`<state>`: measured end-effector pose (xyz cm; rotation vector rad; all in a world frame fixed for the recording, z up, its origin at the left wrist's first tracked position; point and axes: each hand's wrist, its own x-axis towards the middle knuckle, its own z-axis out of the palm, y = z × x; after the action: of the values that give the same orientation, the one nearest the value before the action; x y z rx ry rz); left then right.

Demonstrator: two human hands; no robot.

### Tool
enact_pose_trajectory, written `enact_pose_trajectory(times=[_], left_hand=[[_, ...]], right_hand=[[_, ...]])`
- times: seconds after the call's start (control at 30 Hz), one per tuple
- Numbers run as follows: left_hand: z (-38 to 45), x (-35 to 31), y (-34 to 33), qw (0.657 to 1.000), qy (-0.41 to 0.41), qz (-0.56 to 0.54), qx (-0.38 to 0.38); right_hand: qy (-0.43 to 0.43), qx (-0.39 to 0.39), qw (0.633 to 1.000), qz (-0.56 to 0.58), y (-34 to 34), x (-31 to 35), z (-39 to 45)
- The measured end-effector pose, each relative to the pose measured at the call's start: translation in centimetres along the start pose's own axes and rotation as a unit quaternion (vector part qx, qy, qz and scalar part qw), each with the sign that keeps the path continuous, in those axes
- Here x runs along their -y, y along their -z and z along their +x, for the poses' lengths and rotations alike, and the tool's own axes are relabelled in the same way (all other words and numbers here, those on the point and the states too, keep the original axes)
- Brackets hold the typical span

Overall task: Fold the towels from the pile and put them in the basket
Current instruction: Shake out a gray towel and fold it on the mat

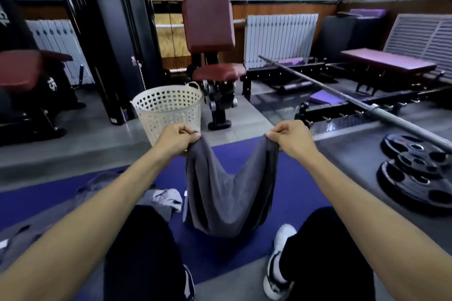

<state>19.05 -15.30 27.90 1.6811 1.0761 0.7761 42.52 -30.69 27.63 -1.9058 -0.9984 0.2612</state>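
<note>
- At the far left, a loose pile of grey cloth towels (pixel 102 193) is lying on the blue foam exercise mat (pixel 298 193), beside the person's leg.
- Just beyond it, the white perforated plastic basket (pixel 168 110) is standing upright on the floor; its inside cannot be seen clearly.
- The left hand (pixel 177 138) is pinching one top corner of a dark grey terry towel (pixel 230 193), fingers curled tight on the cloth.
- The towel is hanging between both hands, sagging in the middle, its lower edge resting on the mat between the legs.
- The right hand (pixel 291 138) is pinching the other corner, fingers likewise clamped on the cloth.
- The step in hand looks like opening out the towel for folding; next, the corners probably need bringing together evenly before it goes to the basket.
</note>
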Motion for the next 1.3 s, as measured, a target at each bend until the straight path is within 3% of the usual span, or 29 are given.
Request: enact_pose_trajectory(times=[0.17,0.37,0.67,1.07,1.3], left_hand=[[2.9,7.7,-1.7,0.992,0.112,0.049,0.039],[9.4,14.0,-4.0,0.972,0.2,0.086,0.089],[23.0,24.3,-7.4,0.954,0.23,0.154,0.118],[36.6,43.1,-11.3,0.956,0.221,0.191,0.026],[37.8,48.7,-11.5,0.956,0.224,0.187,-0.031]], right_hand=[[-0.077,0.083,0.992,-0.053,-4.3,-7.5,0.5],[-0.12,0.155,0.976,-0.093,-8.4,-11.3,5.6],[-0.15,0.24,0.955,-0.094,-20.1,-17.9,16.7],[-0.175,0.215,0.961,-0.003,-39.4,-30.9,23.5],[-0.187,0.2,0.961,0.025,-43.8,-32.7,21.6]])
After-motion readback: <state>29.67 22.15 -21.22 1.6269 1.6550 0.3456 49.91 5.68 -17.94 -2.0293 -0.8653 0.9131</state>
